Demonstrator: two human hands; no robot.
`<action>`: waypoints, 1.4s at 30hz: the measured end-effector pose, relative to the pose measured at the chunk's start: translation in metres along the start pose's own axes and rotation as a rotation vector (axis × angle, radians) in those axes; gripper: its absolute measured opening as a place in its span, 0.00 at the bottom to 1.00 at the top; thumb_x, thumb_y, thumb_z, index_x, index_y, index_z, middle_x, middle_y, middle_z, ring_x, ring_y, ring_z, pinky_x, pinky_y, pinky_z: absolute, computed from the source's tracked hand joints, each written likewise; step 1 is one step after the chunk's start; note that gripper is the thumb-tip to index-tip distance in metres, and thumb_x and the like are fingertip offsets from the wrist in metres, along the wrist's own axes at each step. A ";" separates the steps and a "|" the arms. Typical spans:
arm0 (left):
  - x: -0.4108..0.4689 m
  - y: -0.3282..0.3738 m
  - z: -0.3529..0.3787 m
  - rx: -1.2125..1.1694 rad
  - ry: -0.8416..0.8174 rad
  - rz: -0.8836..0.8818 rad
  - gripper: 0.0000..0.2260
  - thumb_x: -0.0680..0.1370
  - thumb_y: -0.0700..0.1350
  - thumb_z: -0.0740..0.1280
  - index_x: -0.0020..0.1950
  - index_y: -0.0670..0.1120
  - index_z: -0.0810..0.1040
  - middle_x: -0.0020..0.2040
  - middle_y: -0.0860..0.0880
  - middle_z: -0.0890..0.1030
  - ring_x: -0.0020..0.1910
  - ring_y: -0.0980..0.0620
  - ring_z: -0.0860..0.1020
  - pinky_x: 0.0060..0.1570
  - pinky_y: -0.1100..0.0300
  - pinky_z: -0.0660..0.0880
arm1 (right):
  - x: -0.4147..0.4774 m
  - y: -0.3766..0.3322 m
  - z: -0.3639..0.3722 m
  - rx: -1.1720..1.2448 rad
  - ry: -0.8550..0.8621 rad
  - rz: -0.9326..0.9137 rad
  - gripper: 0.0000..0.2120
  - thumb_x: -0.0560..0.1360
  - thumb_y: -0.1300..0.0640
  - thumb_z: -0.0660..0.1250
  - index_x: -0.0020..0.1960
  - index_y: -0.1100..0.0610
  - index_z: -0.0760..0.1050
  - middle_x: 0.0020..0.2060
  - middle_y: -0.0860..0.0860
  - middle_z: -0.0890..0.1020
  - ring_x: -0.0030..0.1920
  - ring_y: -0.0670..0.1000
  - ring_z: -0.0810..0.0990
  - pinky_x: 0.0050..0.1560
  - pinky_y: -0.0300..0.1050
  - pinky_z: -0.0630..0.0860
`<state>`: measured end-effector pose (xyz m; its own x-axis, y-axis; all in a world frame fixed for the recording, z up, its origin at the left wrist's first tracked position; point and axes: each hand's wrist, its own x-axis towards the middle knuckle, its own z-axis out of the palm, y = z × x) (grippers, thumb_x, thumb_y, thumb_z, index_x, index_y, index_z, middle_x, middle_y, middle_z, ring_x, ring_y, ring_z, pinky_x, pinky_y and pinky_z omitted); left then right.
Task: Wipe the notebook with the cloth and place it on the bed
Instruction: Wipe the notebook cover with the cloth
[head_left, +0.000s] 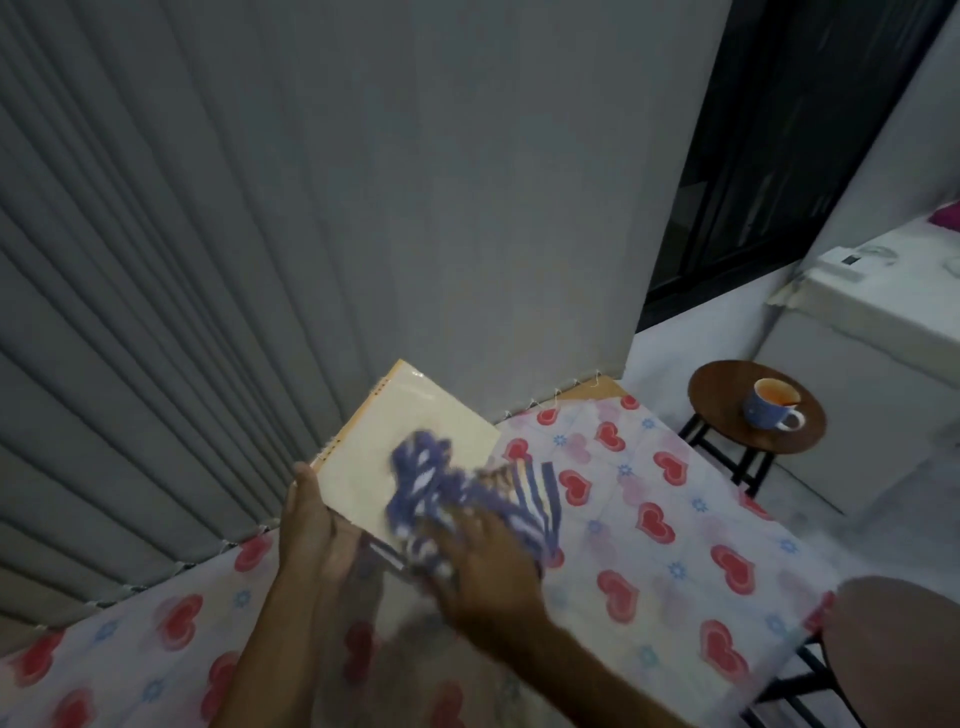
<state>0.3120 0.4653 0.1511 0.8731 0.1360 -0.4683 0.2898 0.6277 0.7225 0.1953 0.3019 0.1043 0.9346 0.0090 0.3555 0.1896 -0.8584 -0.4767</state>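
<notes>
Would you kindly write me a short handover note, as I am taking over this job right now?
Left grip holds the cream spiral-bound notebook by its near corner, tilted above the heart-print bed.
Right grip clutches the blue-and-white striped cloth against the notebook's cover.
Done: wiping in progress, blurred.
Left: finish wiping, then lay the notebook on the bed.
</notes>
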 end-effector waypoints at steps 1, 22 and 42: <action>0.000 0.002 -0.001 0.041 -0.006 -0.015 0.19 0.84 0.60 0.56 0.64 0.48 0.75 0.60 0.41 0.82 0.46 0.45 0.87 0.34 0.50 0.84 | -0.016 -0.007 0.006 0.007 -0.026 -0.095 0.20 0.81 0.45 0.63 0.72 0.45 0.73 0.71 0.48 0.77 0.73 0.54 0.74 0.72 0.56 0.73; -0.025 -0.024 -0.001 0.387 -0.085 -0.028 0.14 0.87 0.40 0.53 0.51 0.38 0.76 0.48 0.34 0.78 0.64 0.38 0.77 0.47 0.63 0.76 | 0.036 0.011 -0.015 -0.047 -0.107 0.086 0.18 0.80 0.47 0.58 0.69 0.46 0.71 0.67 0.49 0.78 0.67 0.53 0.76 0.64 0.52 0.77; -0.002 -0.052 -0.079 0.553 0.174 0.078 0.08 0.71 0.52 0.70 0.40 0.51 0.86 0.40 0.51 0.85 0.43 0.47 0.80 0.45 0.54 0.75 | 0.039 0.086 -0.051 0.390 -0.059 0.673 0.15 0.85 0.45 0.56 0.54 0.53 0.77 0.57 0.58 0.84 0.57 0.60 0.82 0.65 0.58 0.76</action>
<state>0.2640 0.4925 0.0744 0.8362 0.3194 -0.4459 0.4297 0.1237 0.8945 0.2328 0.2019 0.1185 0.8984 -0.4132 -0.1487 -0.3423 -0.4467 -0.8267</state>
